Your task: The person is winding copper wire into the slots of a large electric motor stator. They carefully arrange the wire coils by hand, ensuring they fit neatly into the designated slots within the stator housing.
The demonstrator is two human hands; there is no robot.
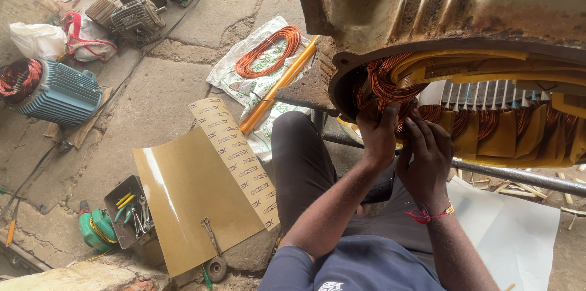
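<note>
Item: large motor stator (464, 16), propped over the person's lap, copper windings (390, 83) at its open mouth. Left hand (377, 135) clenched on a coil bundle; right hand (427, 150), fingers (421, 129) curled narrow, pressed wire there. Judged best practice: seat turns evenly, sparing the yellow insulation paper (500, 138).

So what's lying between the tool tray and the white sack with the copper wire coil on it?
In the head view, a curled brown sheet of insulation paper lies on the floor between the tool tray and the white sack holding the wire coil.
</note>
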